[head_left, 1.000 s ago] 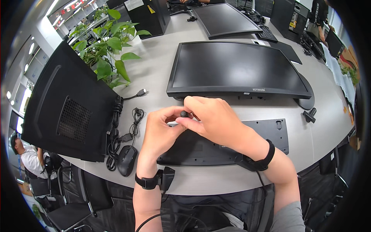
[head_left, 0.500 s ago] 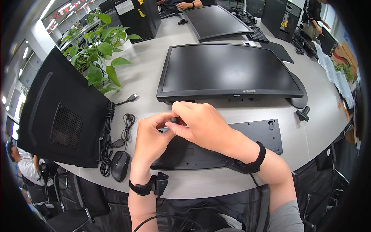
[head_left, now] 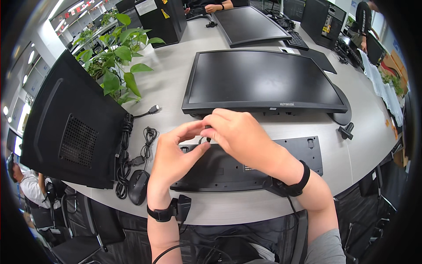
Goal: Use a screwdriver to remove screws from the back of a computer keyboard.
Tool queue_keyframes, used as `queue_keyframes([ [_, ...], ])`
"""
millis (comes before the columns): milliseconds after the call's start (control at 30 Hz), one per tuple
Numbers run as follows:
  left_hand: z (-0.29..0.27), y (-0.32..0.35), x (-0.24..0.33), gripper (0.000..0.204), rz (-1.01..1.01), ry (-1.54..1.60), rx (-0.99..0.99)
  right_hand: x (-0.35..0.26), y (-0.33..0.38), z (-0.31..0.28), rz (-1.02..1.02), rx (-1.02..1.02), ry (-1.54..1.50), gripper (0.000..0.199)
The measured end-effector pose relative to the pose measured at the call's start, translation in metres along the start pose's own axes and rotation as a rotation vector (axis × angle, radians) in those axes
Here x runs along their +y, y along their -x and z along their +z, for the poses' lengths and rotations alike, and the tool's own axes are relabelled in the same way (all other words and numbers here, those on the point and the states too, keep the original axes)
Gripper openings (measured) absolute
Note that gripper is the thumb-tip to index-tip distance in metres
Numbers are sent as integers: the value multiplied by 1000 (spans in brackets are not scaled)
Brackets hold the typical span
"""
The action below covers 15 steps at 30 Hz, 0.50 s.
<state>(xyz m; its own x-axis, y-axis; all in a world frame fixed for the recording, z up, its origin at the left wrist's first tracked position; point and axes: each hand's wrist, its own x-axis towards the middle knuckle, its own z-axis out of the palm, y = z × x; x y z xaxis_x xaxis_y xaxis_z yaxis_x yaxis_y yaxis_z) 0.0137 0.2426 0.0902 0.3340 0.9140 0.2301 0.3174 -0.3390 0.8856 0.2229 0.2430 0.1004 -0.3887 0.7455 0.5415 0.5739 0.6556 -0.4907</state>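
The small black part (head_left: 208, 139) is at the fingertips of both hands, above the keyboard's far edge and left of its middle. Count: one part visible, with one thin dark curve beside it. Its visible length runs roughly up and down in the view; which end is the front cannot be told.

Compared with half a second ago, the rounded end no longer faces the camera, the thumbs have separated, and a gap shows between the hands.

Right hand (head_left: 239, 132): thumb and forefinger pinch the part from the right. Left hand (head_left: 169, 152): fingers curved, thumb tip at the part's lower end; whether it grips cannot be told.

Beneath the hands: one keyboard (head_left: 281, 152), underside up, long axis left to right. Beyond it: two monitors, a near monitor (head_left: 263, 77) and a far monitor (head_left: 250, 24), both screen up. Left: one mouse (head_left: 138, 187) beside one black case (head_left: 79, 127). Behind the case: one leafy plant (head_left: 123, 55).
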Motion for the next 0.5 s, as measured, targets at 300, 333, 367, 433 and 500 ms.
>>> queue_keyframes([
  [300,-22,-8,-17,38,-40,-7,457,13,2,-1,-31,31,-105,22],
  [333,-23,-9,-19,37,-46,-8,460,11,3,1,-38,19,-114,22],
  [367,-23,-10,-20,35,-51,-9,465,9,3,3,-48,6,-124,21],
  [433,-26,-9,-19,29,-72,10,493,3,2,4,-46,-29,-131,21],
  [500,-31,-6,-16,27,-35,74,532,-1,0,-4,-38,-31,-127,22],
])
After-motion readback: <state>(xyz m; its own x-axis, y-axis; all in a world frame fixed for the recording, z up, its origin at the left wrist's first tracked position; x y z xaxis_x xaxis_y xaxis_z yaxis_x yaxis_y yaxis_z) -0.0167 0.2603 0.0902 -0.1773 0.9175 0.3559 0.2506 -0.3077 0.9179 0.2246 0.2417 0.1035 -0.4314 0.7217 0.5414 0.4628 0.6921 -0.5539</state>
